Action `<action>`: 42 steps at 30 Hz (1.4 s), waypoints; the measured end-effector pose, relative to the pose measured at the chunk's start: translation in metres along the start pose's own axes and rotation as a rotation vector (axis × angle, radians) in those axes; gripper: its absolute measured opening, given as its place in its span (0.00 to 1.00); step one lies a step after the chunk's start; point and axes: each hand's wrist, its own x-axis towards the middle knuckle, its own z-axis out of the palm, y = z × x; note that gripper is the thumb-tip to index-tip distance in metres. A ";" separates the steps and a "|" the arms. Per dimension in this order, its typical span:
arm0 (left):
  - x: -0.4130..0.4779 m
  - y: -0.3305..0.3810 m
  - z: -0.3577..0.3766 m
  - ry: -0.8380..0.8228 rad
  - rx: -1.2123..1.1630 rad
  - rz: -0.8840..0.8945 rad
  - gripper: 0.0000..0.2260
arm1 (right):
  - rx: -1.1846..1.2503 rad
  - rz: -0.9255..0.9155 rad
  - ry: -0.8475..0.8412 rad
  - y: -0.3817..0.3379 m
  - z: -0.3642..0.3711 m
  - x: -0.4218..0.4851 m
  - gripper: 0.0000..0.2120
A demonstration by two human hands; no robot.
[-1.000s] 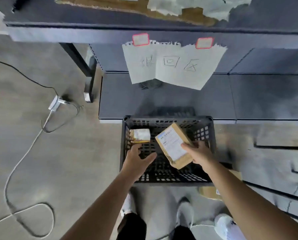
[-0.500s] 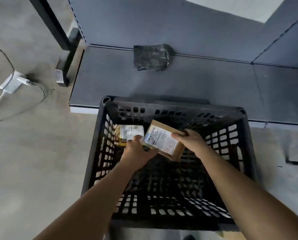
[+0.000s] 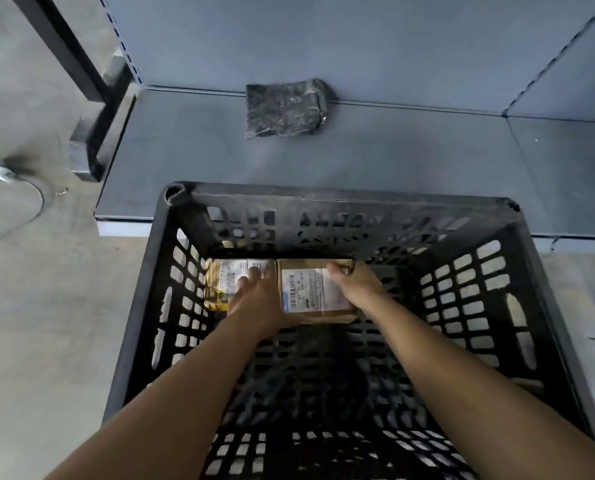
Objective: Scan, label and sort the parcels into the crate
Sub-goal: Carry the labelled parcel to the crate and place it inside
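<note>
Resting released on left parcel (image 3: 232,277), left grip (image 3: 254,303); right grip (image 3: 354,285) grasps right parcel (image 3: 309,292); black bag (image 3: 285,110) beyond crate (image 3: 341,202).

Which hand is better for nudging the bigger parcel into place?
Likely the right hand: its fingers hold the bigger parcel, while the left hand rests on the smaller parcel.

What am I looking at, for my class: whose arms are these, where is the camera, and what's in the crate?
No machine: a person wears a head camera looking down at their own bare arms. The black slatted crate stands before a grey shelf. Two labelled brown parcels lie side by side at the crate's far end. The left hand rests on the smaller parcel; the right hand grips the larger parcel. A black plastic packet lies on the shelf.
</note>
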 end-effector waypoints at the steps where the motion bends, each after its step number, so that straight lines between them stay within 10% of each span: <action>1: -0.004 0.002 -0.004 -0.006 0.000 -0.011 0.54 | -0.009 0.016 -0.021 -0.001 -0.003 -0.005 0.32; 21: -0.425 0.118 -0.408 0.190 -0.073 0.002 0.53 | -0.209 -0.269 0.167 -0.278 -0.308 -0.515 0.39; 42: -0.715 0.044 -0.549 0.716 -0.169 -0.159 0.51 | -0.188 -0.846 0.158 -0.424 -0.311 -0.782 0.39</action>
